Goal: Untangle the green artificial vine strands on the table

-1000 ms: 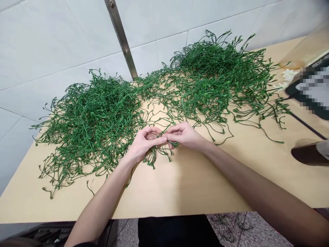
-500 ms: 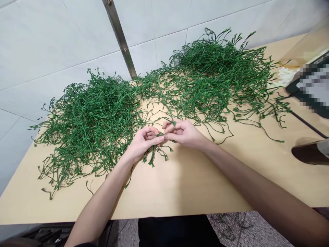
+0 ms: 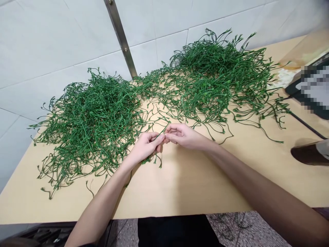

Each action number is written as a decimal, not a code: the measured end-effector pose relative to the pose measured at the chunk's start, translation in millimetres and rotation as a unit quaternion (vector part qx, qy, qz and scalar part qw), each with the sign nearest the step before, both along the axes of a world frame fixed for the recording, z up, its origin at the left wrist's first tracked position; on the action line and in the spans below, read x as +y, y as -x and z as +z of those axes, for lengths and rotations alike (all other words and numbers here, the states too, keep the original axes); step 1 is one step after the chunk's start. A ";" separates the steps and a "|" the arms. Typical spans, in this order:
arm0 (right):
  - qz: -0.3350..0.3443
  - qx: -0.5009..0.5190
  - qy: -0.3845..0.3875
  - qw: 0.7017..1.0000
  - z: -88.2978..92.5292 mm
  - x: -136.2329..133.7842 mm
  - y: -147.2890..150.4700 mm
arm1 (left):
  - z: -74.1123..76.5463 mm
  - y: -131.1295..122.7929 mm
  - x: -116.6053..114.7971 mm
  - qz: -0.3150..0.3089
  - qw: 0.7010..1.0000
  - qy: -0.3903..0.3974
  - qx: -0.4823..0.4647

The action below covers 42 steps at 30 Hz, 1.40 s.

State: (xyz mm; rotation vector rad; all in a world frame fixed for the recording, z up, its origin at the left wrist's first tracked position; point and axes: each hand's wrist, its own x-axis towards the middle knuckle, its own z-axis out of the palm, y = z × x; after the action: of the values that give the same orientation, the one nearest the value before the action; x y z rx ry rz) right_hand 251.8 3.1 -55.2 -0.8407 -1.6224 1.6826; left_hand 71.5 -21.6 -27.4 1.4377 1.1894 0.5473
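My left hand [image 3: 148, 145] is closed around thin green artificial plant stems [image 3: 158, 159], whose tips hang out below the fingers. Touching it at the fingertips, my right hand [image 3: 182, 136] pinches by the thumb and index finger; a green stem runs up between the two hands. Fingers hide most of what is held. Just left of my hands spreads a big tangled pile of green stems [image 3: 95, 113]. Behind and to the right lies a second pile of green stems [image 3: 213, 72], joined to the first by loose strands.
The wooden table [image 3: 218, 185] meets a tiled wall [image 3: 64, 37] with a metal strip [image 3: 123, 44] at the back. On the right are a dark device [image 3: 295, 85] with a blurred screen, a black cable [image 3: 308, 125] and a dark cup-like object [image 3: 305, 154].
The right hand has turned slightly and its fingers have closed in at the left fingertips. Fewer stem tips show under the left hand, which has tilted a little. The piles stay put.
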 end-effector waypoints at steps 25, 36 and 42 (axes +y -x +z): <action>0.020 0.091 0.059 0.994 -0.7 -13.8 21.0 | -16.8 -10.1 -3.8 0.081 0.953 0.124 -0.266; -0.093 0.110 0.041 0.989 -10.8 -19.4 28.1 | -11.5 -16.0 -4.0 0.170 0.934 0.082 -0.305; -0.072 0.097 0.025 0.992 -11.3 -13.1 23.7 | -15.0 -12.8 -1.1 0.122 0.934 0.099 -0.322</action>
State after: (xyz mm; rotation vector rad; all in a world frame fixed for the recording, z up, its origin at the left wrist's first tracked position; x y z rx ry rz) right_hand 228.1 -9.9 -66.5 -0.7728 -1.3614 1.6542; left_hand 84.3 -22.8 -42.4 0.8355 0.8573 0.9564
